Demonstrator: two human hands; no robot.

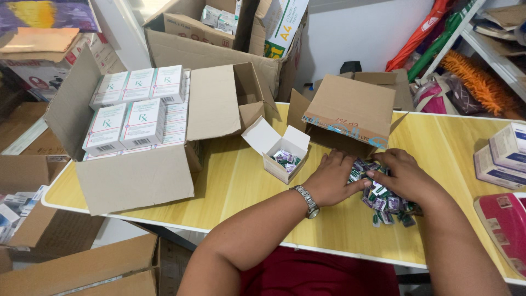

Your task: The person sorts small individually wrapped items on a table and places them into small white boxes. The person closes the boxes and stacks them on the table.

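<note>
On the counter (241,186) in front of me, a heap of small packets (381,194) lies near the middle right, under both my hands: my left grip (330,180) rests on its left side, my right grip (404,176) on its right. Just behind the heap an open carton (350,112) lies tipped on its side. Left of my left grip stands a small open box (282,151) with a few packets in it. Further left sits a large open carton (137,126) with rows of flat boxes (139,104) stacked in it. At the far right edge of the counter lie two more boxes (504,156).
</note>
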